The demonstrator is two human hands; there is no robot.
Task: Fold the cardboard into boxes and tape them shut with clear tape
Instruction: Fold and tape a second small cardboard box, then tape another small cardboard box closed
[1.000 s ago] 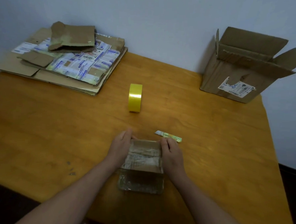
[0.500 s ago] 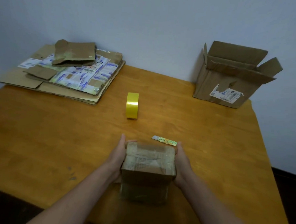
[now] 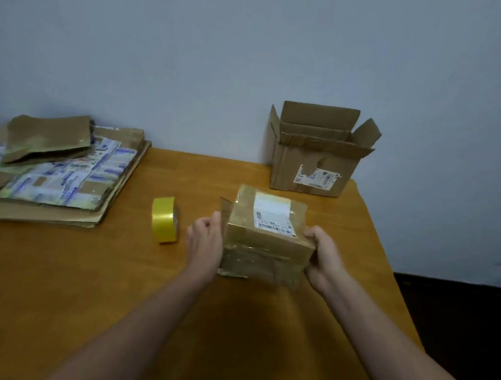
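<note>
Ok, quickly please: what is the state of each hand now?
Left hand: grips the left side of the small box.
Right hand: grips the right side of the same box.

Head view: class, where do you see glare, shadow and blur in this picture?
Head view: glare on the taped small box and a bright band on the yellow tape roll; head view: dark shadow on the table between the forearms; head view: print on the flat cardboard stack is smeared.
</note>
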